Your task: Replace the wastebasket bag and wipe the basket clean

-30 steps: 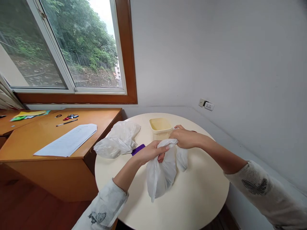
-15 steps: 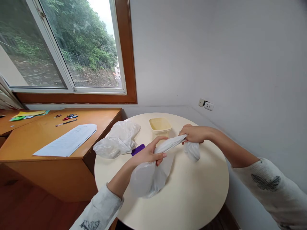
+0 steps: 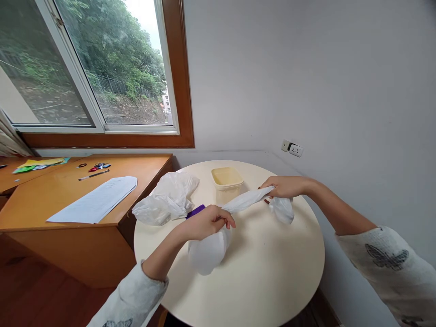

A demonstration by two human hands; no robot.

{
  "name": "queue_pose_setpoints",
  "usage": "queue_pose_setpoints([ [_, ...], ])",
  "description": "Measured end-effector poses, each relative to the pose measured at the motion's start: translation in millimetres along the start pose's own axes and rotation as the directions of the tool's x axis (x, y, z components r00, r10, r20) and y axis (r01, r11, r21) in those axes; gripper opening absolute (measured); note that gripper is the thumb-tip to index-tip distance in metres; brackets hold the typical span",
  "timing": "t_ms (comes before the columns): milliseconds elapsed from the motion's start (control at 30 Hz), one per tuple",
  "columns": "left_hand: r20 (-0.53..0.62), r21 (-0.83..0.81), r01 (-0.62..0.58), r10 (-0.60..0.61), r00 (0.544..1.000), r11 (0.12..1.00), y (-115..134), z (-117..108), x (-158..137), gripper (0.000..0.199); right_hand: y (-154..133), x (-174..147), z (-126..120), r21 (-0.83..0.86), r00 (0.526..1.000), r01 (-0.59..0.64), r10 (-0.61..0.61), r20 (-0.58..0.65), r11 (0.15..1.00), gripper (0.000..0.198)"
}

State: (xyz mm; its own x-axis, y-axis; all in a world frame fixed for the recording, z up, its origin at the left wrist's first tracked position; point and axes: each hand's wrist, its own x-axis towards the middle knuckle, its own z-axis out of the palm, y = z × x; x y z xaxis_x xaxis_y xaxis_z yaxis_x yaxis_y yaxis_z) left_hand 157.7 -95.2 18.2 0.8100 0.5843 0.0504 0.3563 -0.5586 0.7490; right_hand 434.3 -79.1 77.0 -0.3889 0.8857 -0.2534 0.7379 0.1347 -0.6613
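A white plastic bag [image 3: 248, 200] is stretched into a narrow band between my two hands, above the round table. My left hand [image 3: 208, 222] is closed around one part of it, and a puffed-out portion hangs below that hand. My right hand [image 3: 283, 187] grips the other part, with a small bunched end drooping beneath the fingers. Behind the band stands a pale yellow plastic container [image 3: 227, 178], its top uncovered. Just beyond my left hand lies a purple flat object [image 3: 195, 211], partly covered. Another crumpled white plastic bag [image 3: 169, 196] rests at the table's left edge.
The round cream table [image 3: 272, 281] stands against the wall. To its left is a wooden desk [image 3: 150, 170] with papers [image 3: 97, 200], a pen [image 3: 93, 175], keys [image 3: 99, 166] and coloured folders [image 3: 42, 162]. A wall socket [image 3: 295, 150] sits behind on the right.
My hands have drawn farther apart, the right moving rightward, and the bag's band is longer. The fingers of my left hand have curled closed around the bag.
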Motion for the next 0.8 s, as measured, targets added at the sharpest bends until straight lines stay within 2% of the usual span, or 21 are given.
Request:
queue_pose_setpoints([
  [133, -0.108, 0.147, -0.012, 0.028, 0.994, 0.989, -2.2, -0.3, -4.0, 0.032, -4.7, -10.9, -3.2, 0.051, 0.991, -0.029, 0.022, 0.134, 0.998, 0.008],
  [333, -0.214, 0.122, -0.019, 0.045, 0.976, 0.992, -1.1, 4.9, -1.2, 0.034, -6.4, -20.9, 3.6, 0.243, 0.98, -0.01, -0.04, 0.197, 0.97, 0.005],
  [400, -0.278, 0.117, -0.009, 0.042, 0.96, 0.993, -0.2, 12.4, 1.9, 0.032, -2.6, -21.6, 15.6, 0.394, 0.963, 0.001, -0.107, 0.247, 0.919, 0.005],
  [500, -0.371, 0.101, 0.034, 0.006, 0.929, 0.994, -1.4, 27.6, 6.0, 0.028, 7.2, -19.9, 41.9, 0.633, 0.913, 0.005, -0.262, 0.313, 0.774, 0.005],
  [600, -0.379, 0.045, 0.019, -0.001, 0.925, 0.999, -3.9, 39.2, 6.4, 0.026, 19.7, -14.6, 69.7, 0.771, 0.892, 0.061, -0.382, 0.243, 0.634, 0.008],
  [733, -0.321, 0.023, -0.013, 0.02, 0.947, 1.0, -7.3, 40.7, -5.8, 0.027, 36.4, -4.3, 94.1, 0.818, 0.927, 0.093, -0.348, 0.137, 0.568, 0.007],
  [800, -0.338, 0.024, 0.007, 0.001, 0.941, 1.0, -11.5, 38.8, -18.9, 0.027, 43.3, 0.1, 99.2, 0.834, 0.937, 0.099, -0.332, 0.105, 0.542, 0.006],
])
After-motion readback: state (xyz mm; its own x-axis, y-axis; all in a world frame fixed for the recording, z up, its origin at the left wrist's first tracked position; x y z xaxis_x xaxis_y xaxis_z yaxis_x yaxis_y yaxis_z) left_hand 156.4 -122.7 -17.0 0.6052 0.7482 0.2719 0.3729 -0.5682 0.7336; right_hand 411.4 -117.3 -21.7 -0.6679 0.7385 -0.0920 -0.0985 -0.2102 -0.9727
